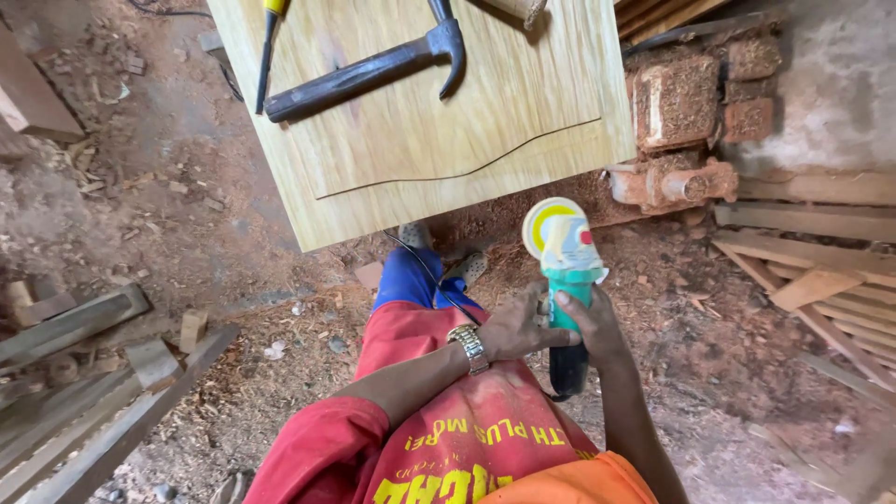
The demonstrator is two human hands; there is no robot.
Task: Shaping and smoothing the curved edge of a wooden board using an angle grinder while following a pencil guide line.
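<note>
While both hands grip, right hand (597, 322) fingers wrapping teal grinder (567, 280), left hand (518, 327) steadying.

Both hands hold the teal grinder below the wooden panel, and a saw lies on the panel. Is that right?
Not quite: the head view shows a hammer, not a saw, on the panel. The left hand and right hand do hold the grinder.

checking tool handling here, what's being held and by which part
An angle grinder, teal-bodied with a disc at the front. The right hand wraps its body behind the head; the left hand grips the same part from the other side.
</note>
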